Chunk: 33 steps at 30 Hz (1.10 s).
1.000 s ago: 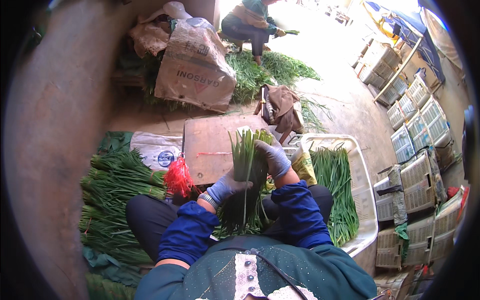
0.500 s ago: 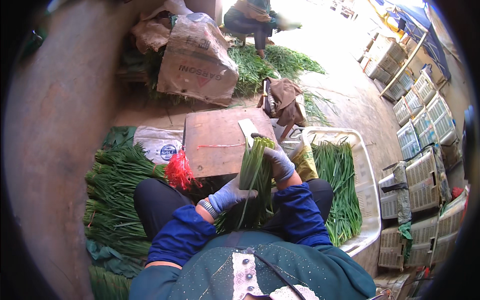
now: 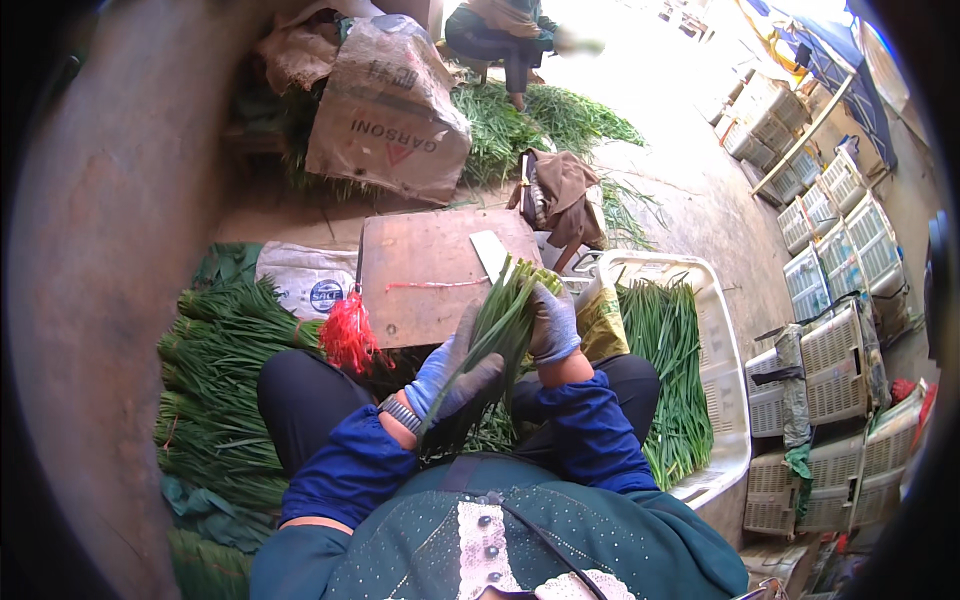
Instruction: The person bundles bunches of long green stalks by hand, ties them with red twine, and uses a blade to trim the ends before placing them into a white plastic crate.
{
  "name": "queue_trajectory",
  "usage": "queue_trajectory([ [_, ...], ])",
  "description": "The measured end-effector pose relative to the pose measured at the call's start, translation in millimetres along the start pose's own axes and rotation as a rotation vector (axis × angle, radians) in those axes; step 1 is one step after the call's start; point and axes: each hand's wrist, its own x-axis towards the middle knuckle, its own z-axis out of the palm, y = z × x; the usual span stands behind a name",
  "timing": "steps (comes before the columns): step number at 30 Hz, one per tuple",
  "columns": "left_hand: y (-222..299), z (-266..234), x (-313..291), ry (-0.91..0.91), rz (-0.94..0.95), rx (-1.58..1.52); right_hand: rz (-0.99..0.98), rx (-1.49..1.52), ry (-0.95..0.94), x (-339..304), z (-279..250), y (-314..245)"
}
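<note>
A bunch of long green chives is held over my lap, its pale ends pointing up and away from me. My right hand, in a grey-blue glove, grips it near those ends. Lower down on its left side, my gloved left hand cups the leaves, thumb in front and fingers partly behind. Just beyond the bunch is a wooden board with a short red strand and a flat white strip on it. A tassel of red ties hangs at the board's left corner.
Chives are heaped at my left. A white plastic crate of chives stands at my right. Farther off are a large sack, loose greens, a brown cloth and a seated person. Stacked crates line the right.
The bunch has tilted, its pale ends moving slightly right and its leaves fanning toward the lower left. My left hand has moved up along the bunch and turned; my right hand still grips near the ends.
</note>
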Motion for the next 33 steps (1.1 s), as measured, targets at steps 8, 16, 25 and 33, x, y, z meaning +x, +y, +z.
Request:
queue_trajectory([
  [8, -21, 8, -1, -0.026, 0.125, 0.072, 0.279, 0.429, -0.014, -30, 11, -15],
  [16, -10, 21, -12, -0.186, -0.022, 0.087, 0.332, -0.111, -0.014, -24, 12, -29],
  [25, 6, -3, -16, -0.348, 0.02, -0.305, 0.364, -0.013, 0.065, -30, -5, -44],
  [33, 16, -65, -11, 0.45, 0.06, -0.097, -0.456, -0.381, 0.057, -25, 25, -127],
])
